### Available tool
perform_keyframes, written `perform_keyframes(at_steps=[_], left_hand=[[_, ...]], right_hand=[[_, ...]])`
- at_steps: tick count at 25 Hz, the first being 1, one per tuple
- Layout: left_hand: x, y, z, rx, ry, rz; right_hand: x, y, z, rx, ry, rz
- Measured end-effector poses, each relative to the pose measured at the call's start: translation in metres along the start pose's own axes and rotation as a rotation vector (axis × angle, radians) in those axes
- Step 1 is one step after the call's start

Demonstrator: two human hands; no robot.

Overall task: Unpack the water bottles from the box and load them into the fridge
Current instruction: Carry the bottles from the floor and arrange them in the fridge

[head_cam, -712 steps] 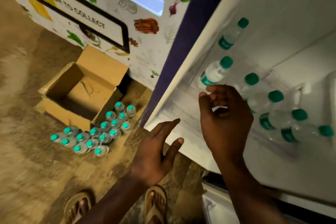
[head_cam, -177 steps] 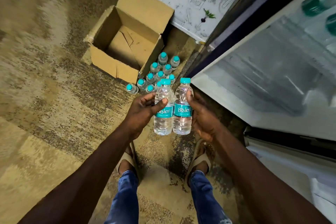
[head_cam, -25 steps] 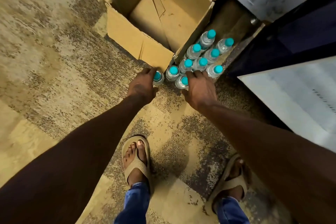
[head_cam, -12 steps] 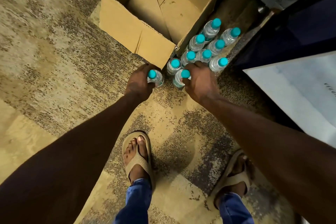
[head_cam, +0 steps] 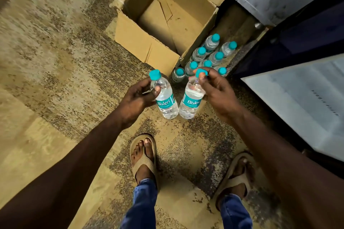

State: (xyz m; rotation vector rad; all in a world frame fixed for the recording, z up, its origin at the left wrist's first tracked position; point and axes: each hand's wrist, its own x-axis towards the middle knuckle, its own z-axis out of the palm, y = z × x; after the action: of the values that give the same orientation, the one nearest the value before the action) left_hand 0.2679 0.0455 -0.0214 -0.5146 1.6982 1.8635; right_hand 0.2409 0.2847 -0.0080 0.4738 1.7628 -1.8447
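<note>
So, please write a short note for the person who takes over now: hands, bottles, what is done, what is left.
Left hand: holds one bottle near its neck.
Right hand: holds a second bottle near the cap.
Both are lifted off the floor.
Box: open, empty.
Eight bottles stand on the floor beside the box.
Left: load these two into the fridge, then the eight.

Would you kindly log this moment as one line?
left hand: clear teal-capped water bottle | right hand: second bottle | brown cardboard box: empty

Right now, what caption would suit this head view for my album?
Each hand, left and right, lifts a water bottle beside the empty cardboard box.
</note>
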Motion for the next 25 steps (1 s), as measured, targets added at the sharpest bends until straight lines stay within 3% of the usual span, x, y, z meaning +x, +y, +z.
perform_keyframes(at_steps=[6,13,17,22,25], left_hand=[[-0.041,0.030,0.064,-0.081,-0.036,0.010],[-0.075,0.077,0.135,-0.018,-0.053,-0.006],[-0.097,0.113,0.173,0.055,-0.080,0.038],[-0.130,0.158,0.229,0.232,-0.095,0.144],[-0.142,0.186,0.255,0.335,-0.142,0.206]], right_hand=[[-0.047,-0.036,0.007,0.135,0.158,0.102],[-0.109,-0.076,-0.037,0.198,0.140,0.146],[-0.151,-0.109,-0.067,0.089,0.130,0.080],[-0.193,-0.139,-0.097,0.054,0.331,0.115],[-0.219,-0.159,-0.123,-0.048,0.345,0.075]])
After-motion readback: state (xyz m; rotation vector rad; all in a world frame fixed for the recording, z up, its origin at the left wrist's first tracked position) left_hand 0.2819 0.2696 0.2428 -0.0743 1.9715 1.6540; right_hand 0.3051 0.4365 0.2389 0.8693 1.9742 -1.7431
